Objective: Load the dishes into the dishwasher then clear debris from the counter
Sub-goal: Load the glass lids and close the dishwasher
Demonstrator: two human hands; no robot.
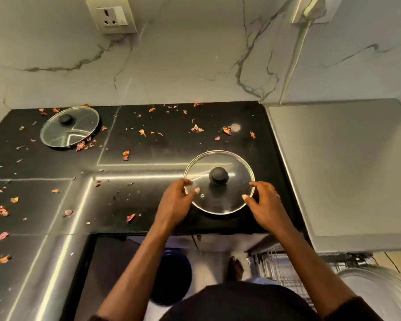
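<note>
Black petal-strewn counter (171,144), glass lid (218,176) — left grip (176,200) and right grip (265,205) pinching its rim

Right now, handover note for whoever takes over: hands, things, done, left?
Hands: left hand grips the near lid at its left rim, right hand at its right rim.
Things: near lid rests on the counter by the front edge; second lid lies back left; dishwasher rack is pulled out, lower right.
Done: neither lid loaded yet.
Left: both lids into the rack, then clear the petal scraps strewn over the counter.
</note>
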